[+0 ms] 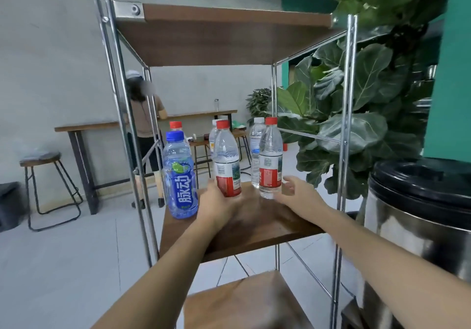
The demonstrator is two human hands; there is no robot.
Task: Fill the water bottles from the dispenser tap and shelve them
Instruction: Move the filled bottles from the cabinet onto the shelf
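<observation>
Evidently the shelving step is under way: at frame centre the left hand (219,202) grips a clear red-labelled, red-capped water bottle (226,161) standing on the brown wooden middle shelf (257,222). The right hand (297,191), fingers loosely spread, touches a matching bottle (271,160) (apparently just set down). Next: let go cleanly without toppling neighbours.

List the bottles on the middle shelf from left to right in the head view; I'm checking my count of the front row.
Blue bottle → red-label bottle by the left hand → red-label bottle by the right hand. Others stand behind, overlapped.
</observation>
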